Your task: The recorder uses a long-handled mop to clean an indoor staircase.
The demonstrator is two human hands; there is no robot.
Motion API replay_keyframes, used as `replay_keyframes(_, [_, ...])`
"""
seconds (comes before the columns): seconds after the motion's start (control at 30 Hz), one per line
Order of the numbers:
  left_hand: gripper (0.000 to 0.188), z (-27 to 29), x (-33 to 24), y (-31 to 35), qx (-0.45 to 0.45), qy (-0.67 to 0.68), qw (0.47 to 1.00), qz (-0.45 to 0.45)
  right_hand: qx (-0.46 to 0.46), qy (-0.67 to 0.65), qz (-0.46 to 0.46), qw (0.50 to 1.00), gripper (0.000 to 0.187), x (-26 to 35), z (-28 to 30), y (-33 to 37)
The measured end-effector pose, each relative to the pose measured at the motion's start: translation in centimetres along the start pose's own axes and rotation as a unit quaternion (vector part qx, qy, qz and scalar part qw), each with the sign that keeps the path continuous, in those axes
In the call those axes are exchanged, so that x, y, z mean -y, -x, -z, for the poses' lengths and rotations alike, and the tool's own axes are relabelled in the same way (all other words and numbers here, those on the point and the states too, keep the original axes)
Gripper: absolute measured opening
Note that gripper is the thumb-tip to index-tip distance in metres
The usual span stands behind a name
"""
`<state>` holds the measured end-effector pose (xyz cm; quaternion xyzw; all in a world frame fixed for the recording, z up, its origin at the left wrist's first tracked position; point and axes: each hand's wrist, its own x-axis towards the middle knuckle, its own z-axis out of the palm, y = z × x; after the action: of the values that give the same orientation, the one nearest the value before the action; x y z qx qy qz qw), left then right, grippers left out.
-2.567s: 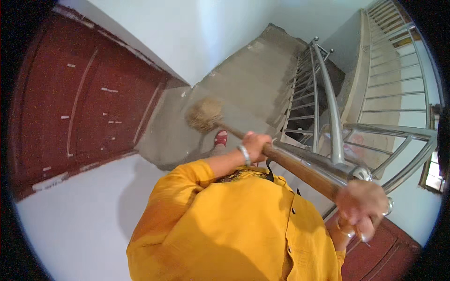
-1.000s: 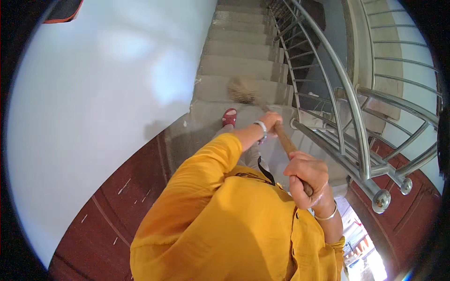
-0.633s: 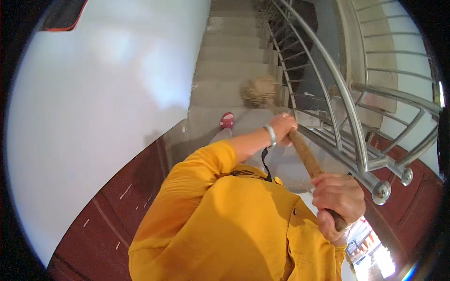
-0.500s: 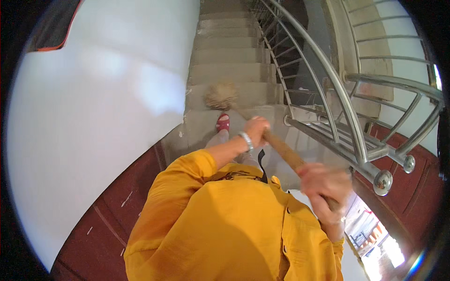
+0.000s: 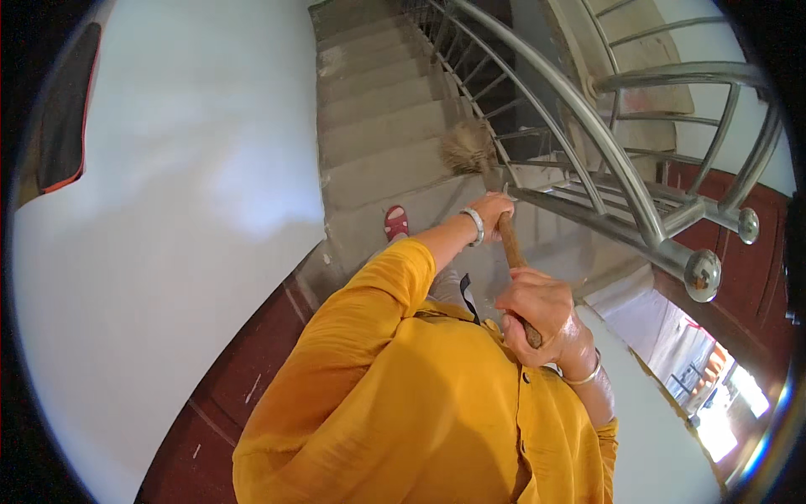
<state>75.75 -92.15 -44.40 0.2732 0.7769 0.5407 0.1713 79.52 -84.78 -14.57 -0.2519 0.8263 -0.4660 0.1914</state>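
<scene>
A mop with a brown wooden handle point(image 5: 510, 239) slants across in front of me. Its shaggy tan head point(image 5: 468, 148) rests at the right side of a step, close against the railing's lower bars. Midway down the handle, my left hand point(image 5: 491, 207) is wrapped round the wood, a bracelet on its wrist. My right hand point(image 5: 541, 309) grips the handle's top end near my chest, and the butt of the handle pokes out below the fingers. A foot in a red sandal point(image 5: 396, 222) stands left of the mop.
Grey concrete stairs point(image 5: 369, 139) run ahead. A shiny metal railing point(image 5: 588, 139) with round end knobs point(image 5: 702, 275) lines their right side. To the left is a white wall point(image 5: 185, 193) with dark red panelling point(image 5: 210, 403) below. A bright opening point(image 5: 714, 386) shows at lower right.
The mop head has swung right, from mid-step to the railing side. Both hands still hold the handle; the left has moved right and slightly up, the right has shifted left. The view has turned.
</scene>
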Motion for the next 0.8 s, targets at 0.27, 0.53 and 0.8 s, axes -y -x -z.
replay_keyframes(0.27, [0.024, 3.7, -6.3, 1.0, 0.128, 0.022, 0.991, -0.010, -0.246, -0.103, 0.018, 0.964, 0.014, 3.6, 4.7, 3.7])
replay_keyframes(0.53, [0.025, 2.6, 0.6, 10.8, -0.046, -0.091, 0.975, 0.195, -0.469, -0.372, -0.197, 0.777, 0.023, -5.0, -0.4, 1.5])
replay_keyframes(0.8, [0.019, 7.7, -0.9, 6.8, 0.273, -0.054, 0.947, 0.159, -0.257, -0.241, -0.052, 0.935, 0.027, -2.5, 0.8, 4.5])
